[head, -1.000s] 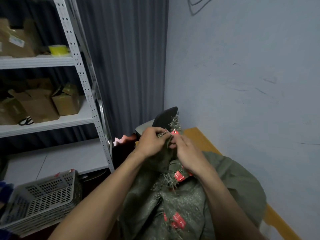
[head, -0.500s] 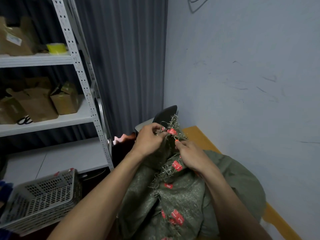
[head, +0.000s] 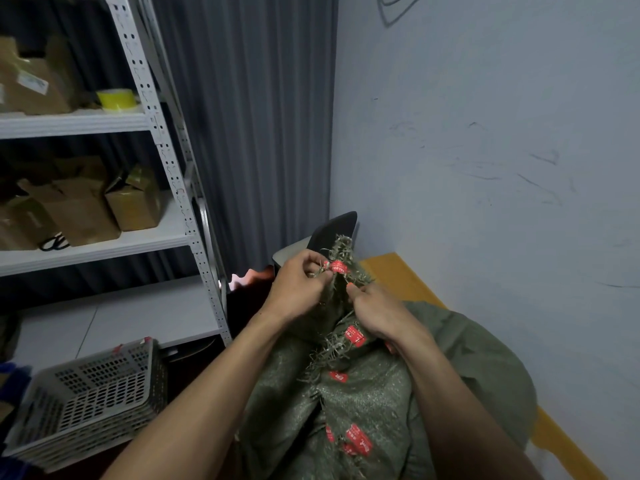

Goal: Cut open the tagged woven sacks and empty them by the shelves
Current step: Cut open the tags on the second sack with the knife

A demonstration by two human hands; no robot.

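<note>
A full olive-green woven sack point(head: 374, 393) stands in front of me, its frayed mouth bunched up at the top. Several red tags point(head: 338, 267) run along its closed seam. My left hand point(head: 298, 289) pinches the frayed top edge just left of the uppermost tag. My right hand point(head: 377, 311) grips the sack's neck just below and right of that tag, fingers curled into the fabric. I see no blade in either hand.
White metal shelves point(head: 173, 188) stand at the left with cardboard boxes point(head: 135, 199), a yellow tape roll point(head: 116, 98) and black scissors point(head: 55, 242). A grey slotted crate point(head: 93, 396) sits lower left. A blue wall is close on the right, with a yellow ledge point(head: 394, 275) and a dark chair point(head: 332, 230) behind the sack.
My right hand has slid down and to the right, off the top tag onto the sack's neck. The uppermost red tag now shows beside my left fingers.
</note>
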